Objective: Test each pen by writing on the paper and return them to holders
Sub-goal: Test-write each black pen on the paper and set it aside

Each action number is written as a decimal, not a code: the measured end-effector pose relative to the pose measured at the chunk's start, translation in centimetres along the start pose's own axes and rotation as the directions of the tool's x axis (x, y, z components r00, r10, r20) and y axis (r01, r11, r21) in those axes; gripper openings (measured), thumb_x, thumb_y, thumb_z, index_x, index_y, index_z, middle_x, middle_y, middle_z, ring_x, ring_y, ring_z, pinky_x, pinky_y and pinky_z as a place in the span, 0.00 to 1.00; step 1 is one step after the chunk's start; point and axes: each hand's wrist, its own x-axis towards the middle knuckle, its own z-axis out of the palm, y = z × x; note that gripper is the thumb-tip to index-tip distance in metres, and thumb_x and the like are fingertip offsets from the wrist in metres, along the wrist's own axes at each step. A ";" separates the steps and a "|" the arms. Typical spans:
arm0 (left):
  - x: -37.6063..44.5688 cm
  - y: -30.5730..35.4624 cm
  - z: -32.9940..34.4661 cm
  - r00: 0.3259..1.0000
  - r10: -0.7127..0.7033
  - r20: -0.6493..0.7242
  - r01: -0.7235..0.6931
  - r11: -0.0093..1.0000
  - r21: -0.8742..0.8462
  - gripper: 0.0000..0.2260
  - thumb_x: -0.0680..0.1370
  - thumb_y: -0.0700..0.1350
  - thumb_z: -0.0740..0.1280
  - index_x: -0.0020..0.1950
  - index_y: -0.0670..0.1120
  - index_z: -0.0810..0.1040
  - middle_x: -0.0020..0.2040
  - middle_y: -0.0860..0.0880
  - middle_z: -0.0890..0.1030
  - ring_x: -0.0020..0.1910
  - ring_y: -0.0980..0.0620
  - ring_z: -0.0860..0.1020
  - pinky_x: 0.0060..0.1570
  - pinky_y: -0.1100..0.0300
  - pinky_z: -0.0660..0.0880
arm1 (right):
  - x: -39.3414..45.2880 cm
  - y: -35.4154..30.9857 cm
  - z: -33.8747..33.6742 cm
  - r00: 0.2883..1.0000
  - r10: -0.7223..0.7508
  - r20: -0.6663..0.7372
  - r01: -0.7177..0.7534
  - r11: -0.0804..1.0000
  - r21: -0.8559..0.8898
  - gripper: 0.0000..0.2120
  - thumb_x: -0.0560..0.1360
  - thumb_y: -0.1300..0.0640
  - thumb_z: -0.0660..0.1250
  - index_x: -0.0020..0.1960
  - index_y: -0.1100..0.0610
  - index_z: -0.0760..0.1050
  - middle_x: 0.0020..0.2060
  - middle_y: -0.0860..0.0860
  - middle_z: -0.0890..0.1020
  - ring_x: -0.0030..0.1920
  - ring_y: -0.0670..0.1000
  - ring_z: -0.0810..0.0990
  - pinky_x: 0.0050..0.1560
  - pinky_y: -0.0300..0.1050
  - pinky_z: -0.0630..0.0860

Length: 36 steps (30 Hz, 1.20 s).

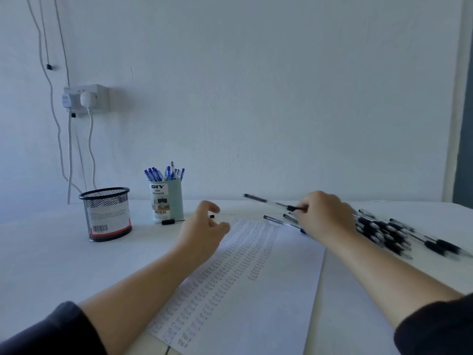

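Clear plastic pen (268, 201) pinched by right hand (325, 216) fingers (302, 208).

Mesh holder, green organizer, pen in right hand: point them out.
Mesh holder (106, 213): head view, on its front wall.
Green organizer (166, 201): head view, on its labelled front.
Pen in right hand (266, 201): head view, mid-barrel.

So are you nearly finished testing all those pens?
Partly. The white paper sheet already carries many rows of "Test", and the pale green desk organizer is full of blue pens. The right hand holds a black-grip clear pen now; the left hand is empty. A pile of black pens waits, and the black mesh cup looks empty.
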 end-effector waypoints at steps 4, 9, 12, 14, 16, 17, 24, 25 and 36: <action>-0.2 -0.3 0.3 0.976 0.042 0.213 -0.101 0.955 0.277 0.09 0.75 0.53 0.69 0.49 0.50 0.74 0.44 0.53 0.78 0.38 0.57 0.75 0.36 0.65 0.70 | 0.3 2.3 -1.3 0.976 0.211 -0.055 -0.218 0.951 -0.219 0.03 0.74 0.60 0.61 0.42 0.55 0.72 0.41 0.53 0.78 0.50 0.57 0.72 0.48 0.47 0.62; -0.1 -0.3 0.2 0.949 0.083 0.304 -0.218 0.870 0.442 0.10 0.73 0.57 0.69 0.46 0.53 0.76 0.48 0.54 0.78 0.43 0.58 0.73 0.40 0.66 0.69 | 0.1 2.8 -1.1 0.953 0.303 0.024 -0.288 0.927 -0.239 0.10 0.69 0.64 0.61 0.34 0.55 0.62 0.32 0.51 0.69 0.45 0.56 0.67 0.49 0.48 0.60; 0.1 -0.4 0.0 0.937 0.093 0.337 -0.263 0.823 0.503 0.11 0.74 0.59 0.67 0.50 0.53 0.77 0.50 0.55 0.77 0.46 0.57 0.73 0.42 0.65 0.69 | -0.1 2.6 -1.0 0.956 0.287 0.064 -0.263 0.932 -0.251 0.10 0.68 0.63 0.61 0.34 0.54 0.62 0.33 0.50 0.67 0.47 0.56 0.67 0.50 0.49 0.60; 0.3 -0.4 -0.1 0.929 0.094 0.357 -0.284 0.799 0.530 0.14 0.75 0.59 0.66 0.54 0.52 0.77 0.52 0.55 0.76 0.48 0.57 0.73 0.46 0.64 0.69 | -0.1 2.4 -0.9 0.958 0.270 0.093 -0.240 0.938 -0.251 0.07 0.69 0.61 0.61 0.35 0.54 0.64 0.37 0.49 0.68 0.53 0.57 0.69 0.55 0.50 0.62; 0.6 -0.5 -0.3 0.923 0.091 0.374 -0.303 0.773 0.558 0.16 0.76 0.59 0.65 0.58 0.52 0.77 0.55 0.55 0.76 0.51 0.56 0.73 0.50 0.63 0.70 | -0.1 2.3 -0.7 0.968 0.221 0.117 -0.186 0.949 -0.256 0.03 0.72 0.57 0.60 0.44 0.53 0.71 0.48 0.50 0.73 0.59 0.57 0.68 0.60 0.51 0.62; 0.8 -0.5 -0.3 0.919 0.091 0.383 -0.311 0.763 0.566 0.16 0.77 0.59 0.64 0.59 0.52 0.77 0.55 0.55 0.76 0.52 0.56 0.73 0.52 0.63 0.70 | 0.1 2.3 -0.5 0.973 0.180 0.146 -0.139 0.956 -0.258 0.09 0.73 0.54 0.60 0.52 0.51 0.74 0.55 0.50 0.73 0.62 0.57 0.66 0.61 0.52 0.61; 2.8 -0.3 -1.0 0.883 0.026 0.468 -0.323 0.758 0.567 0.14 0.79 0.52 0.64 0.64 0.53 0.75 0.65 0.53 0.74 0.62 0.53 0.72 0.64 0.58 0.68 | -0.2 0.7 1.1 0.879 -0.236 0.414 0.276 0.960 -0.038 0.23 0.74 0.42 0.62 0.69 0.41 0.66 0.71 0.39 0.65 0.74 0.44 0.53 0.72 0.59 0.43; 3.2 -0.3 -1.2 0.872 0.016 0.489 -0.330 0.758 0.563 0.14 0.79 0.51 0.64 0.65 0.53 0.75 0.66 0.53 0.73 0.63 0.53 0.71 0.65 0.57 0.66 | -0.3 0.3 1.3 0.854 -0.247 0.459 0.287 0.958 -0.019 0.24 0.74 0.41 0.63 0.69 0.41 0.66 0.72 0.39 0.64 0.75 0.43 0.51 0.72 0.59 0.40; 8.8 -6.2 -3.4 0.994 -0.101 0.040 0.035 0.643 0.765 0.16 0.81 0.42 0.56 0.69 0.47 0.69 0.67 0.44 0.73 0.65 0.43 0.71 0.66 0.49 0.68 | -0.1 0.2 1.9 0.826 -0.232 0.514 0.306 0.950 -0.063 0.21 0.74 0.34 0.58 0.63 0.41 0.71 0.67 0.43 0.71 0.72 0.47 0.60 0.72 0.62 0.39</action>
